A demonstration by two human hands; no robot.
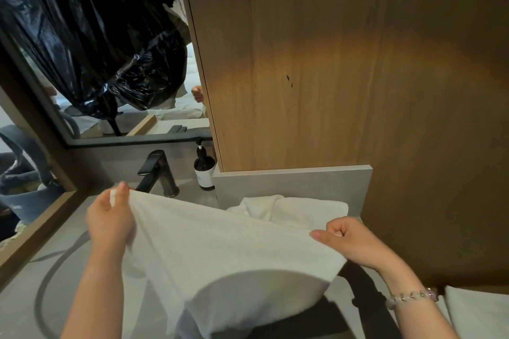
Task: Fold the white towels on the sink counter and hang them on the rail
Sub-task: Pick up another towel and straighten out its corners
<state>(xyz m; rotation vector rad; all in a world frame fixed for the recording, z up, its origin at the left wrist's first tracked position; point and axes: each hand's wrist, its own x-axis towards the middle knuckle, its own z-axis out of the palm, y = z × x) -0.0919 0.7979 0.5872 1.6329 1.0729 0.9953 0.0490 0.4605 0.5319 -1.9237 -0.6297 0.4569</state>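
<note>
A white towel (220, 250) is stretched in the air over the sink, hanging down toward me. My left hand (111, 217) pinches its upper left corner near the faucet. At its right edge my right hand (349, 239), with a bead bracelet on the wrist, grips it. Behind the held towel more white towels (297, 208) lie piled on the grey counter against the low backsplash. A further white towel (479, 311) shows at the lower right edge. A dark bar (366, 292) runs below my right hand, partly hidden by the towel; I cannot tell if it is the rail.
A black faucet (158, 173) stands behind the basin (44, 292), with a dark soap pump bottle (204, 170) to its right. A wood panel wall (344, 77) rises on the right. A mirror (96, 49) on the left reflects black plastic bags.
</note>
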